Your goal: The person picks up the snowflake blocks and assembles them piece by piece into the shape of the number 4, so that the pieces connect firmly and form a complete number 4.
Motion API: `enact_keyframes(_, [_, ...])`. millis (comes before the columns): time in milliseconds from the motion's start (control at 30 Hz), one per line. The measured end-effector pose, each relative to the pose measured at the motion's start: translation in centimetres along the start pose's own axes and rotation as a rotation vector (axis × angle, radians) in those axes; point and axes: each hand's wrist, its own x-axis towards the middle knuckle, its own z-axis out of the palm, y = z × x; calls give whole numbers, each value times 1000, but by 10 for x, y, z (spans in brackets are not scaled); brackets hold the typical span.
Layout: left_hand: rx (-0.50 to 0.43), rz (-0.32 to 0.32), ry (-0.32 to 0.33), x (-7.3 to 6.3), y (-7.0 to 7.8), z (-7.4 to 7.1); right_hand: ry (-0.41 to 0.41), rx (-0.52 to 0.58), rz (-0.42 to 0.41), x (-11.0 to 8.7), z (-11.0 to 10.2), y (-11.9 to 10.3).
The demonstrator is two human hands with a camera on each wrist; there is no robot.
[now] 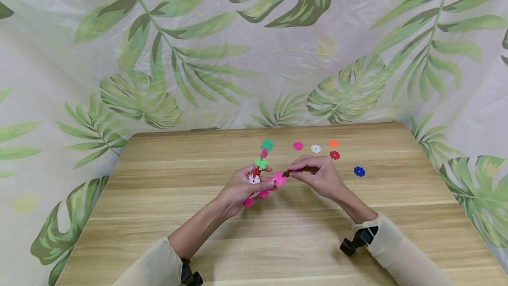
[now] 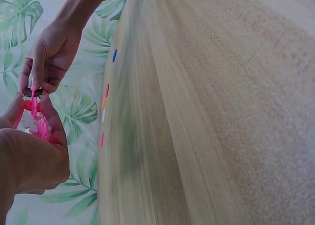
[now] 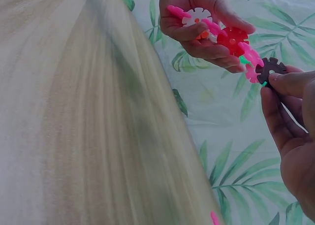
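My left hand (image 1: 240, 187) holds a chain of notched plastic discs in pink, white, red and green. One end of it, with a teal disc (image 1: 267, 145), sticks out past the fingers; pink discs (image 1: 248, 201) show below the palm. Between thumb and fingertips, my right hand (image 1: 319, 174) pinches a dark brown notched disc (image 3: 271, 70). That disc meets the pink disc (image 1: 279, 178) at the chain's near end, edge to edge. Whether their notches are fully interlocked I cannot tell. Part of the chain is hidden behind the left fingers.
Loose discs lie on the wooden table (image 1: 158, 215) beyond and right of the hands: pink (image 1: 298, 145), white (image 1: 315, 148), orange (image 1: 333, 143), red (image 1: 335, 155) and blue (image 1: 359, 171). A leaf-patterned cloth (image 1: 278, 65) hangs behind the table.
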Motion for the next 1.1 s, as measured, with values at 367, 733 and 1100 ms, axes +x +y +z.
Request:
enact_keyframes(367, [20,-12,-35,0,-1,0,41,23,-58,-3,9,5])
enact_keyframes(733, [-7,-13,-14,1,1,3,80,-31,-129,-6,17,5])
enact_keyframes(1100, [5,-8,5,1,2,4,73,-181,-211,-6,19,8])
